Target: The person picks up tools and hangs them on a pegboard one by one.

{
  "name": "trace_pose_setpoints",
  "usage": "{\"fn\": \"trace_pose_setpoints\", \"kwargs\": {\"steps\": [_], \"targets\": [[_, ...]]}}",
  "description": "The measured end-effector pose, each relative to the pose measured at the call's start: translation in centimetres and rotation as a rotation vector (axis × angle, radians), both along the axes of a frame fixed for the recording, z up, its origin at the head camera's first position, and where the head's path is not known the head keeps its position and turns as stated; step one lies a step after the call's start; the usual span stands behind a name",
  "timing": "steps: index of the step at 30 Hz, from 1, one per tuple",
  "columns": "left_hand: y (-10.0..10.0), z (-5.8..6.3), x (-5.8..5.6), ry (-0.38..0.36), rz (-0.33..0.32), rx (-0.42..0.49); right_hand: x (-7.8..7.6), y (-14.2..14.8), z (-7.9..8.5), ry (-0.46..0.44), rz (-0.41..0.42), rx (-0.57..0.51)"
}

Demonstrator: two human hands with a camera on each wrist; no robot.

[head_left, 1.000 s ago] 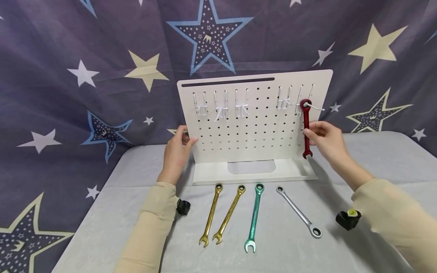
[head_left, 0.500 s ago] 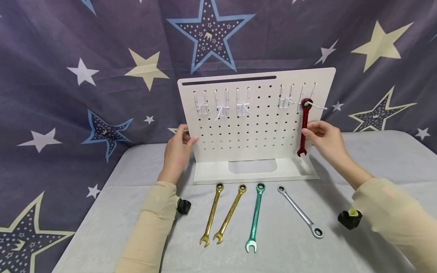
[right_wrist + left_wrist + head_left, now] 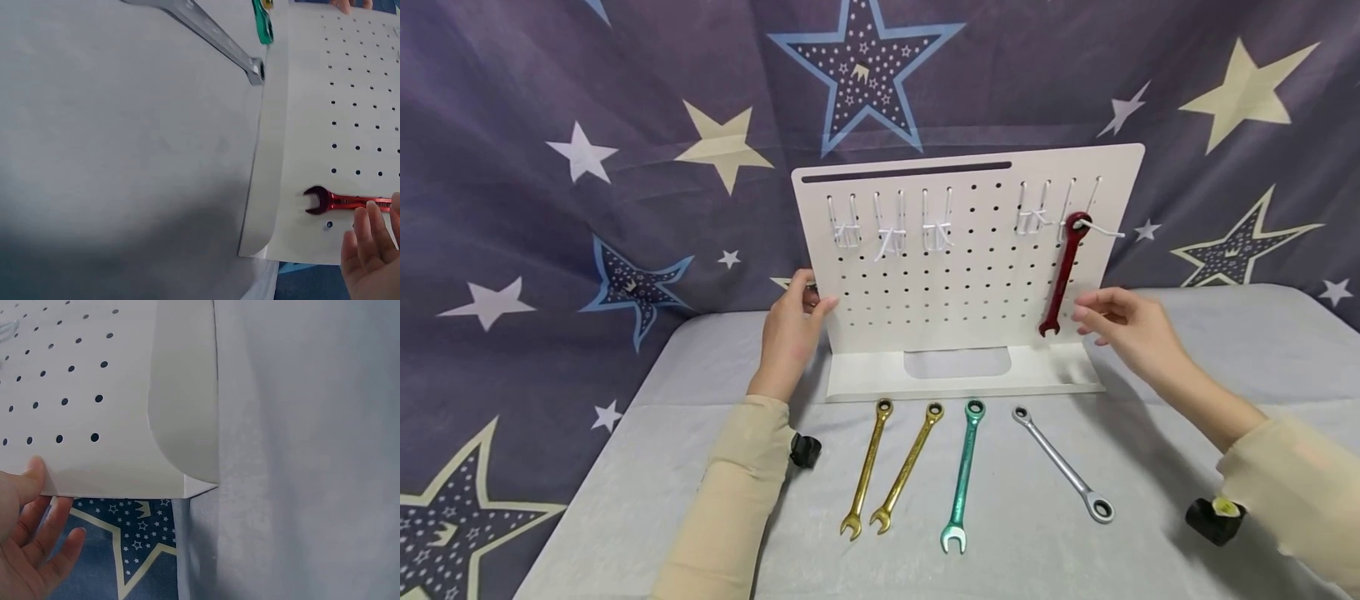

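A red wrench [image 3: 1063,275] hangs by its ring end from a white hook [image 3: 1101,227] at the right of the white pegboard [image 3: 925,292]. Its open end leans down to the left. Beside the board's right edge is my right hand [image 3: 1131,325], fingers loosely bent and apart from the wrench; the right wrist view shows the hand [image 3: 372,250] near the red shaft. My left hand [image 3: 790,333] pinches the board's left edge, thumb in front and fingers behind. In the left wrist view the thumb of that hand [image 3: 31,531] lies on the board's face.
In front of the board, two gold wrenches [image 3: 868,467] [image 3: 910,467], a green wrench [image 3: 964,475] and a silver wrench [image 3: 1060,462] lie on the grey cloth [image 3: 1015,558]. Several more white hooks [image 3: 891,225] line the board's top. A star-patterned curtain [image 3: 625,75] hangs behind.
My right hand has let go of the red wrench and drawn back to the right. The wrench's lower end has swung left. My left hand keeps its hold on the board.
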State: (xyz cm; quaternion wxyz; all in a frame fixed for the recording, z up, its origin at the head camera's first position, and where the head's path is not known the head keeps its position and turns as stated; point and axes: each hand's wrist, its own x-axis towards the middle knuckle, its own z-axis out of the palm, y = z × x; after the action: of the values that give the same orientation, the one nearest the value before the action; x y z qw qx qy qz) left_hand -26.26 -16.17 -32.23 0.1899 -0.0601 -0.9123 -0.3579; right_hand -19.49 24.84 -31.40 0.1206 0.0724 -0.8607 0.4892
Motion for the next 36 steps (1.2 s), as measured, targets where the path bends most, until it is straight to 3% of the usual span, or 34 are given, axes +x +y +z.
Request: {"fn": "trace_pose_setpoints", "kwargs": {"steps": [13,27,32,36], "targets": [[0.1,0.1,-0.1,0.001,-0.003,-0.015,3.3,-0.9,-0.6,-0.064,0.084,0.109],[0.2,0.1,0.0,-0.005,0.009,-0.025,6.8,-3.0,-3.2,-0.176,0.230,0.161],[0.2,0.2,0.1,-0.009,0.011,-0.025,8.2,-3.8,-3.9,-0.220,0.232,0.224],[0.2,0.2,0.0,-0.011,0.006,-0.023,8.5,-4.0,-4.4,-0.198,0.229,0.263]]}}
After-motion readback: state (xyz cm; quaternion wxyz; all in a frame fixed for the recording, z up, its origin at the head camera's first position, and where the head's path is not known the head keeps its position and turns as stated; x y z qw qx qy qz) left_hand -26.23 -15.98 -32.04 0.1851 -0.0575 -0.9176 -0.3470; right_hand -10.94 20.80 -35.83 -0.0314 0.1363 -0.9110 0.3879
